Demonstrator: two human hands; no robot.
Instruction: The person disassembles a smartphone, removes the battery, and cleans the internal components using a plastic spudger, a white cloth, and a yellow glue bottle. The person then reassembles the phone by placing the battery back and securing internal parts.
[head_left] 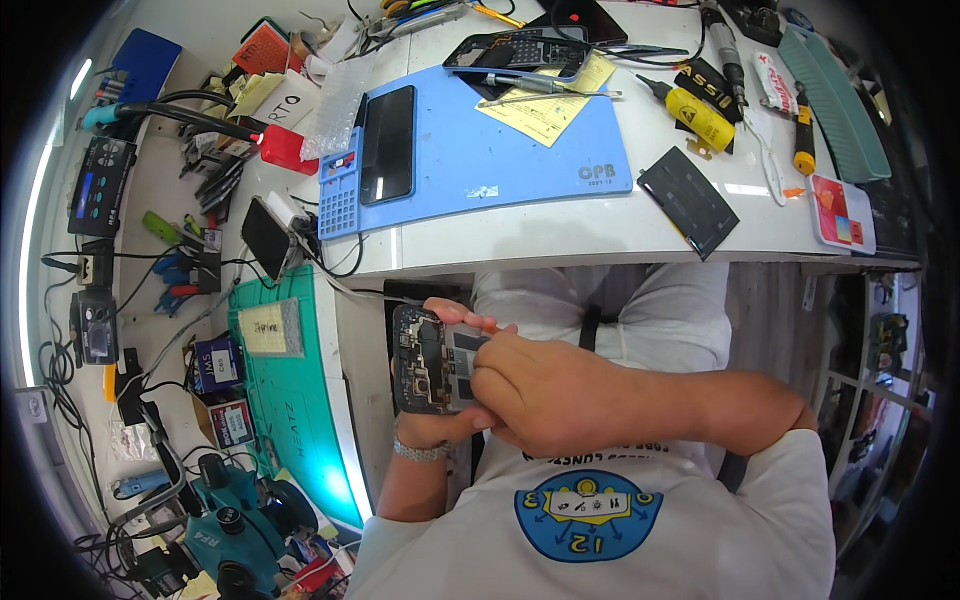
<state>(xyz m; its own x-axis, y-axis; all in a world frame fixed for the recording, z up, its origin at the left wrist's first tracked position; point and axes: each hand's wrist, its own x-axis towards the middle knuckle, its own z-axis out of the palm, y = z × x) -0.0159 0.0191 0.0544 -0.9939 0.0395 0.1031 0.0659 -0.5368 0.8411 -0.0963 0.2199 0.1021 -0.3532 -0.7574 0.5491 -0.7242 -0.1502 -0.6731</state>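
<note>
Over my lap, below the bench edge, my left hand (438,428) grips an opened smartphone (425,365). Its fingers show along the phone's top edge and its palm and thumb along the lower edge. The dark circuit board with metal shields is exposed at the phone's left part, and a greyish panel lies at its right. My right hand (540,385) is curled over the right end of the phone, with its fingers bent inward. The back of this hand hides its fingertips and anything between them.
On the bench lie a blue work mat (500,130), a dark phone screen (388,145), a phone frame (520,50), a screwdriver (540,85), a black battery (688,203) and a yellow bottle (700,118). At left are a green mat (300,400), a microscope (235,530) and cables.
</note>
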